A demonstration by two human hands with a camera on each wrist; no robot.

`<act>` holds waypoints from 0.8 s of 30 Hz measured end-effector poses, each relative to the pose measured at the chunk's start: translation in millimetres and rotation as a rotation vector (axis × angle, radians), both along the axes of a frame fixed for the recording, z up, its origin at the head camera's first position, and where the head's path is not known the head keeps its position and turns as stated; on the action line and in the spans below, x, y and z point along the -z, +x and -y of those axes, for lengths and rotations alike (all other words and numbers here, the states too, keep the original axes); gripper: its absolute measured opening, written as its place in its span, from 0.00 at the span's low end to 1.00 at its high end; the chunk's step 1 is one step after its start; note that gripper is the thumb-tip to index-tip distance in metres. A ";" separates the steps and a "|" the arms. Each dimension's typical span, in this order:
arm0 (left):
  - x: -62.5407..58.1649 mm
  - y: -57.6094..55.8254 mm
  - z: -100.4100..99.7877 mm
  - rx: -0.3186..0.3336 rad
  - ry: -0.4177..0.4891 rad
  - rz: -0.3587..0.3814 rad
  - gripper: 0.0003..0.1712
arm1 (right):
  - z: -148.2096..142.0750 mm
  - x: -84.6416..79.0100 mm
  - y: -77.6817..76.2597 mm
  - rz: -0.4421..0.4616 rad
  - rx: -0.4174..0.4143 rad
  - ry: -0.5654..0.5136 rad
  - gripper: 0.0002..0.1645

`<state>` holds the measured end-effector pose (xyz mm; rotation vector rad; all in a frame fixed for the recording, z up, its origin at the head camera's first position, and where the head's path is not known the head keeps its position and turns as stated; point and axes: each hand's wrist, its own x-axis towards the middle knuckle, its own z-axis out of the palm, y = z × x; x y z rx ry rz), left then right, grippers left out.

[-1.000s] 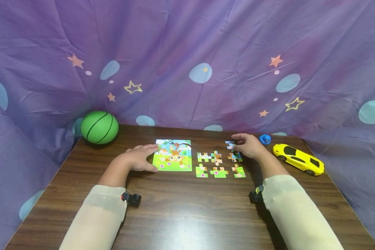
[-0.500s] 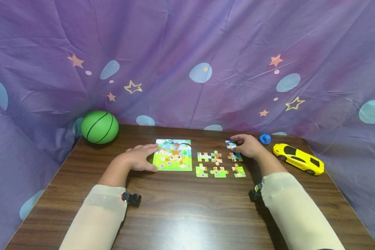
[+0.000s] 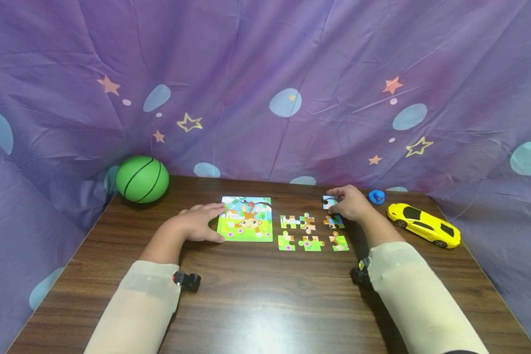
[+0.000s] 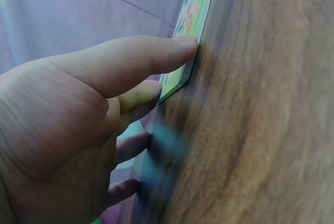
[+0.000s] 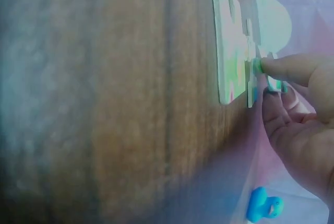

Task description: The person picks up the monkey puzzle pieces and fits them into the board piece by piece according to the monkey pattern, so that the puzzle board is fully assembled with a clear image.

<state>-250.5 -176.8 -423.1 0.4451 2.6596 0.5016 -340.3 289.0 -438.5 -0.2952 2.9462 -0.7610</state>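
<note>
In the head view, a square puzzle board (image 3: 246,220) with a monkey picture lies flat left of the table's middle. My left hand (image 3: 199,223) rests at its left side, thumb near the lower corner and fingertips at the upper edge; the left wrist view shows the thumb (image 4: 180,50) laid along the board's edge. With thumb and fingers, my right hand (image 3: 353,204) pinches a light-blue puzzle piece (image 3: 329,201) with a dark branch on it, partly covered by the fingers. Just nearer lies a brown-and-blue piece (image 3: 334,222), partly behind that hand.
Several puzzle pieces lie loosely in rows right of the board, including a flowered green piece (image 3: 311,244) and a monkey-face piece (image 3: 307,223). A small blue duck (image 3: 376,197) and a yellow toy car (image 3: 423,225) stand at right; a green ball (image 3: 143,179) sits back left.
The pinched piece has shifted slightly right and away from me, together with my right hand. My left hand and the board stay where they were.
</note>
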 end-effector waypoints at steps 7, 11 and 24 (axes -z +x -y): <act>0.2 0.1 0.2 0.001 0.002 -0.001 0.57 | 5.8 -3.2 4.0 0.024 0.034 -0.023 0.31; -0.4 0.6 0.0 0.000 0.007 0.003 0.57 | 8.0 -6.3 6.5 0.033 0.054 -0.034 0.27; -0.1 0.7 0.0 -0.003 0.007 0.009 0.57 | 53.7 -21.5 18.4 0.004 -0.006 -0.238 0.28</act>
